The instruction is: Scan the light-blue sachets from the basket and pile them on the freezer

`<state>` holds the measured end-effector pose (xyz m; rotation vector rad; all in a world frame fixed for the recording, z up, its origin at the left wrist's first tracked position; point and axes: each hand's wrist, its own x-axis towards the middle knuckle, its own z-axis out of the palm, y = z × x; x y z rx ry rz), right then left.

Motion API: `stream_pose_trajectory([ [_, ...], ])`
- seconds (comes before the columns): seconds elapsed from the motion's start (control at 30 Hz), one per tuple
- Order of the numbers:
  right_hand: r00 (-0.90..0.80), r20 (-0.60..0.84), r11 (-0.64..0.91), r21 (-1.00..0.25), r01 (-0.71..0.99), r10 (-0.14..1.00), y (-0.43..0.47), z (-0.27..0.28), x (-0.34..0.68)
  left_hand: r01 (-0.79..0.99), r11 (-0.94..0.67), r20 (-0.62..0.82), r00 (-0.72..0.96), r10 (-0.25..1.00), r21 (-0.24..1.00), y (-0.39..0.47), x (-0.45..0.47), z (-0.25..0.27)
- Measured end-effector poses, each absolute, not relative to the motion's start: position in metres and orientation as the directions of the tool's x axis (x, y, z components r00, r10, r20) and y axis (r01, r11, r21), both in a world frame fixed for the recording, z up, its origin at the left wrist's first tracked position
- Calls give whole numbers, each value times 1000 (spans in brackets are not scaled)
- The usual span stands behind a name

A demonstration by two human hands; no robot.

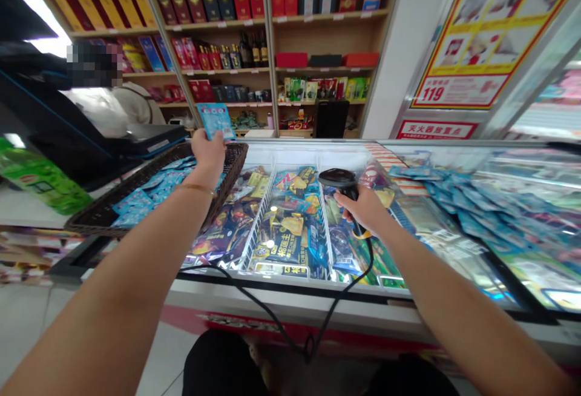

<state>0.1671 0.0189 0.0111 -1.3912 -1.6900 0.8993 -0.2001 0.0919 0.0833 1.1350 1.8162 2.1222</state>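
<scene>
My left hand (209, 152) pinches a small light-blue packet (215, 121), held up over the far end of a dark wicker basket (236, 163). Inside that basket lie several similar blue packets (157, 193). My right hand (363, 205) is closed round the handle of a black barcode scanner (338, 179), whose head points away and to the left above the freezer. From the scanner's grip a black cable (333, 308) loops down over the freezer's front edge. To the right, a pile of blue packets (481, 202) is spread on the freezer's glass lid.
Below my hands is a chest freezer (290, 287) with wire dividers and bagged frozen goods (290, 226). A green bottle (45, 181) lies left of the basket, near a dark checkout screen (45, 93). Behind are shelves (218, 25) of boxes; a person (131, 102) is at back left.
</scene>
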Motion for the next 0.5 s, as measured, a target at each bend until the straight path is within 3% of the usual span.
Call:
stream_pose_trajectory([
  [0.13,-126,141,181,-891,417,982,24,4,169,48,-378,321,-633,704,924,99,-139,89],
  [0.27,-129,169,207,-894,398,977,23,6,170,-203,-241,106,-515,850,949,103,-78,58],
  [0.37,-115,164,197,-899,391,980,20,9,170,-278,-146,-10,-492,870,949,103,-44,22],
  [0.5,-117,156,189,-901,390,981,19,9,170,-356,-137,-81,-535,841,924,102,-23,-15],
])
